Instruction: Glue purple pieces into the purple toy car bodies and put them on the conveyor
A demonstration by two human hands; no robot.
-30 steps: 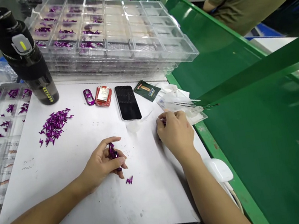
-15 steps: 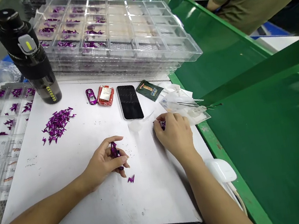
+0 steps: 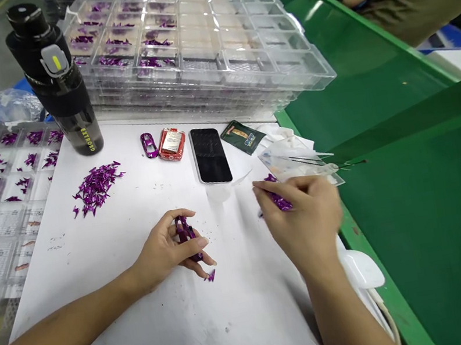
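Note:
My left hand is closed around a shiny purple toy car body, holding it above the white table. Just below its fingertips lies a small jagged purple piece. My right hand is over a small heap of purple pieces at the table's right side. Its thumb and index fingertips meet in a pinch; whatever is between them is too small to make out. A larger pile of purple pieces lies at the left. Another purple car body rests farther back.
Behind the table stand stacked clear compartment trays and a black bottle. A red packet, a phone and a green sachet lie nearby. A green partition borders the right; another tray sits left.
My right hand has shifted right and turned, uncovering more of the purple heap, and its thumb and index finger now meet. My left hand still holds the car body. The view has moved slightly.

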